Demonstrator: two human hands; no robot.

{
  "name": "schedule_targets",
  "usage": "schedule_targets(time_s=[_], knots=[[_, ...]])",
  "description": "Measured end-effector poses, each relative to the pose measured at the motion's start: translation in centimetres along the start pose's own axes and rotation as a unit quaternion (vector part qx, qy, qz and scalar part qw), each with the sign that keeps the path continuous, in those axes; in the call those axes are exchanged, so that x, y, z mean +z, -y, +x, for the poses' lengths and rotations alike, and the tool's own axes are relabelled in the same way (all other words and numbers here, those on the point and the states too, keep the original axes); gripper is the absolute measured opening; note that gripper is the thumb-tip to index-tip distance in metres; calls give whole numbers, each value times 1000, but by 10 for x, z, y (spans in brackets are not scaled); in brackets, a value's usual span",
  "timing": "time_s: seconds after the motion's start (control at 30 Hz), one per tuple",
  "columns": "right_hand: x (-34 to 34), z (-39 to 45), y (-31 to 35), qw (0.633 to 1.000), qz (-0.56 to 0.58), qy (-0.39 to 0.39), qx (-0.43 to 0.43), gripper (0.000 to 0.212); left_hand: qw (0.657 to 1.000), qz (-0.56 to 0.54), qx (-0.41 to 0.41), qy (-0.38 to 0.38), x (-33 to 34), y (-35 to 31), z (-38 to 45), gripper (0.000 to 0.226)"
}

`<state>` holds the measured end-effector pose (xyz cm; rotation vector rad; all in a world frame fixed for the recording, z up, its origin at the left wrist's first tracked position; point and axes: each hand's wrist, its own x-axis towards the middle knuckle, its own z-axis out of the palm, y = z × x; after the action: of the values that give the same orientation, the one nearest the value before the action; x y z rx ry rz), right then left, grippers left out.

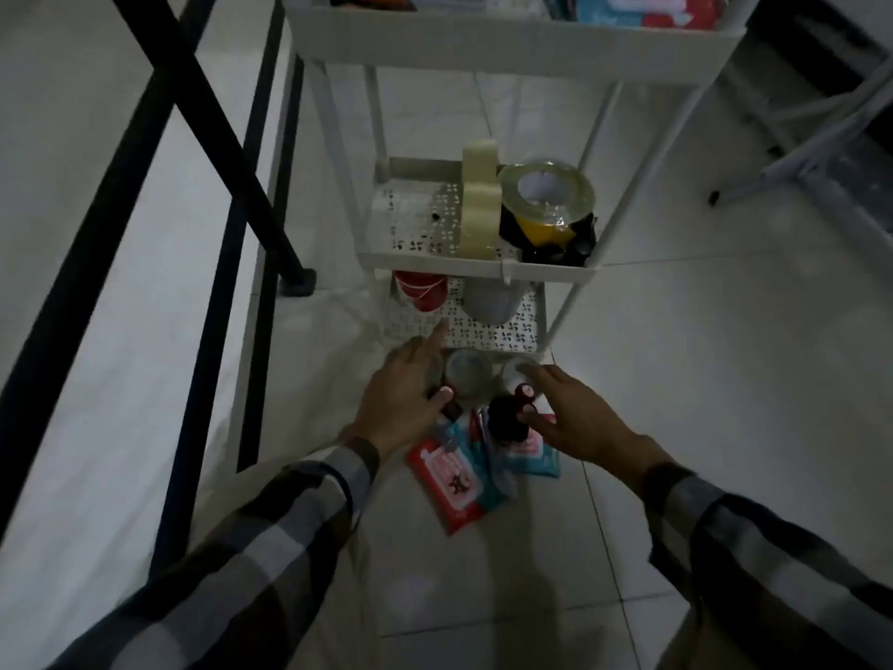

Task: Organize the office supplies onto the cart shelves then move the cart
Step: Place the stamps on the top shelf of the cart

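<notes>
A white three-tier cart (435, 258) stands ahead of me. Its middle shelf holds an upright clear tape roll (480, 205) and a flat tape roll (546, 195) on dark items. On the bottom shelf are a red cup (419, 292) and a grey cup (490, 302). On the floor in front lie wet-wipe packs (454, 481), a clear tape roll (466, 374) and a small dark bottle (505, 415). My left hand (406, 398) rests at the clear tape roll, fingers spread. My right hand (570, 413) hovers by the dark bottle, fingers apart.
A black metal table frame (227, 152) and its foot (297, 278) stand left of the cart. Another piece of furniture with light legs (792, 157) is at the right rear. The cart's top shelf (507, 41) holds colourful packs. Tiled floor spreads to the right.
</notes>
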<state>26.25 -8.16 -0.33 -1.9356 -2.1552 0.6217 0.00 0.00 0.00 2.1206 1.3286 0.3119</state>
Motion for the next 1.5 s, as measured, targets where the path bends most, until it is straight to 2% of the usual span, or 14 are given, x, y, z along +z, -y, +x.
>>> schedule_targets(time_s=[0.1, 0.23, 0.37, 0.43, 0.6, 0.77, 0.87, 1.0, 1.07, 1.13, 1.2, 1.27, 1.33, 1.5], knots=[[6, 9, 8, 998, -36, 15, 56, 72, 999, 42, 6, -1, 9, -6, 0, 95], [16, 9, 5, 990, -67, 87, 84, 72, 996, 4, -26, 86, 23, -2, 3, 101], [22, 16, 0, 985, -26, 116, 122, 66, 984, 41, -44, 167, 32, 0, 7, 87], [30, 21, 0, 985, -8, 113, 131, 61, 981, 39, -50, 182, 40, 0, 8, 80], [44, 29, 5, 986, 27, 80, 145, 38, 988, 43, -45, 144, 59, -1, 11, 62], [49, 31, 6, 986, 30, 97, 135, 37, 988, 9, -81, 131, 64, 10, 14, 65], [51, 33, 2, 986, 26, 90, 135, 41, 985, -16, -124, 123, 62, 14, 14, 44], [42, 40, -2, 986, 44, 73, 143, 30, 986, -56, -147, 55, 57, 9, 15, 30], [25, 49, -4, 977, 118, 43, 174, 24, 984, -90, -151, 9, 56, 7, 17, 28], [-1, 54, -3, 949, 244, 15, 199, 21, 977, -136, -160, -33, 50, 5, 18, 22], [-32, 49, 5, 915, 360, 14, 183, 20, 965, -190, -165, -66, 43, 6, 20, 20], [-56, 40, 14, 887, 438, 16, 148, 24, 935, -291, -188, -74, 30, 6, 23, 18], [-71, 31, 21, 873, 473, 8, 120, 26, 909, -364, -188, -74, 13, 1, 20, 9], [-101, 1, 47, 875, 478, -13, 78, 28, 911, -383, -124, -86, -46, -31, -6, 22]])
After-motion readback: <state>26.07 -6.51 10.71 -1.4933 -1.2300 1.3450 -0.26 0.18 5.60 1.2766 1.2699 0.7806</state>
